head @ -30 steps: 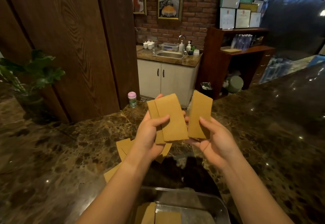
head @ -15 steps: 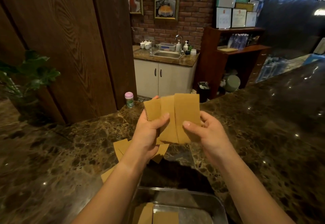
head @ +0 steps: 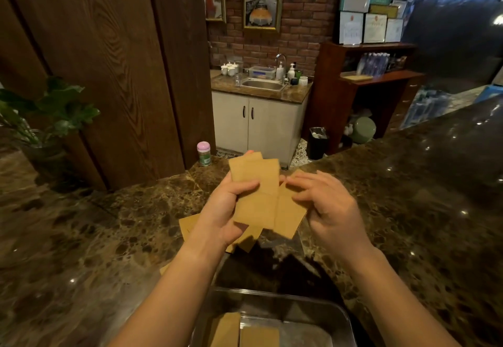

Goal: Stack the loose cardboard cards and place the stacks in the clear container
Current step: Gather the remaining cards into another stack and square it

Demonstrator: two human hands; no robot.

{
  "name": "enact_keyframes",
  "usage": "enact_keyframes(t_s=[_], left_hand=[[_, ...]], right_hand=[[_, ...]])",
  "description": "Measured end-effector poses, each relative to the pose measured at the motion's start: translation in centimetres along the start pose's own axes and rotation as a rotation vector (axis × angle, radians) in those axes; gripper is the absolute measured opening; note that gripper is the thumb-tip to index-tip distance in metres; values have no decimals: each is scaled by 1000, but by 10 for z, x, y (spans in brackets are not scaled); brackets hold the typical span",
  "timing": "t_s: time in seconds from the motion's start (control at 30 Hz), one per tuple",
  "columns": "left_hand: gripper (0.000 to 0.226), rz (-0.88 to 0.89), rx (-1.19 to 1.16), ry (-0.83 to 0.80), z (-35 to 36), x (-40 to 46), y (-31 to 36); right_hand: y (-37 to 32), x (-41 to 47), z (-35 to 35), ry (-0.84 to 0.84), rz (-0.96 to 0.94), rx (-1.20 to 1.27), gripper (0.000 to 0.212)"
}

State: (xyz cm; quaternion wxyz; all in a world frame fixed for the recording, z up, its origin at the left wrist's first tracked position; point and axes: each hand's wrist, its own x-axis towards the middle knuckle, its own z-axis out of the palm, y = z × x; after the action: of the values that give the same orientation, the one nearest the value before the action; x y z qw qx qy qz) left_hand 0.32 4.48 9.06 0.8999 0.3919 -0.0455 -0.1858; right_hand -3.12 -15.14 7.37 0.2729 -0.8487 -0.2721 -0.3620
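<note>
A dark brown marble counter (head: 114, 237) fills the near part of the head view, with wood panelling on the left and a brick wall behind a small sink (head: 262, 85) set over white cupboards. A leafy plant (head: 51, 110) stands at the far left of the counter, and a little jar with a pink lid (head: 203, 153) sits by the foot of the panelling. A black bin (head: 318, 142) stands on the floor beside a wooden shelf unit (head: 362, 74).

Both hands are raised above the counter. The left hand (head: 226, 210) grips a fan of cards (head: 255, 191), thumb curled across their front face and fingers behind them. The right hand (head: 326, 205) lies against one card (head: 288, 216) that sticks out at an angle on the right of the fan; its fingers are loosely bent and spread over that card's upper part, and whether it pinches the card I cannot tell, as the hand is blurred.

Loose cards (head: 187, 224) lie on the counter below the left hand, partly hidden by it. The clear container (head: 345, 319) sits at the near edge, between the forearms, with two stacks (head: 245, 330) lying side by side in it
</note>
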Motion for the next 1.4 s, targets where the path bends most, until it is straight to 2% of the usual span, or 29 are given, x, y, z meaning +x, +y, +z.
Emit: enact_keyframes(t_s=[0.07, 0.17, 0.27, 0.4, 0.5, 0.6, 0.7, 0.73, 0.83, 0.9, 0.97, 1.03, 1.1, 1.2, 1.23, 1.3, 1.37, 1.4], left_hand=[[52, 2, -189, -41, -4, 1, 4], [46, 56, -250, 33, -11, 4, 6], [43, 131, -152, 127, -10, 4, 2], [32, 144, 28, 145, -1, 2, -9], [27, 157, 70, 127, 3, 2, -15], [41, 188, 158, 128, 2, 3, -19], [54, 172, 211, 140, -6, 4, -21], [56, 164, 216, 147, -9, 4, -20], [47, 119, 171, 166, -18, 6, -18], [43, 91, 143, 180, -30, 9, -18], [48, 115, 87, 215, -48, 13, -14], [57, 159, -44, 301, -71, 16, -4], [66, 192, -148, 417, -100, 16, 8], [60, 143, -112, 513, -139, 12, 18], [55, 102, -97, 530, -148, 11, 20], [47, 43, -122, 567, -160, 10, 18], [45, 23, -154, 601, -168, 11, 13], [45, 18, -162, 613, -170, 12, 10]], right_hand=[[-6, 3, -4, 24, 275, 67, 31], [-14, 6, -9, -2, 593, 263, 19], [-17, 10, -8, 23, 801, 473, 10], [-23, 21, -7, 3, 1199, 1105, 18], [-30, 22, -8, -55, 1251, 1348, 21], [-30, 16, 4, -122, 1093, 1148, 29], [-32, 10, 22, -229, 958, 844, 10], [-33, 8, 27, -262, 907, 740, 13], [-38, 11, 43, -333, 758, 538, 33], [-42, 14, 55, -413, 667, 475, 32], [-39, 22, 65, -496, 639, 426, 22], [-26, 33, 75, -487, 774, 418, 25], [-3, 38, 90, -518, 1002, 312, 43], [17, 37, 123, -909, 1236, 58, 88], [17, 35, 136, -1018, 1269, 26, 101], [18, 33, 163, -1151, 1176, -64, 107], [14, 32, 188, -1153, 1107, -210, 127], [10, 32, 197, -1119, 1160, -255, 137]])
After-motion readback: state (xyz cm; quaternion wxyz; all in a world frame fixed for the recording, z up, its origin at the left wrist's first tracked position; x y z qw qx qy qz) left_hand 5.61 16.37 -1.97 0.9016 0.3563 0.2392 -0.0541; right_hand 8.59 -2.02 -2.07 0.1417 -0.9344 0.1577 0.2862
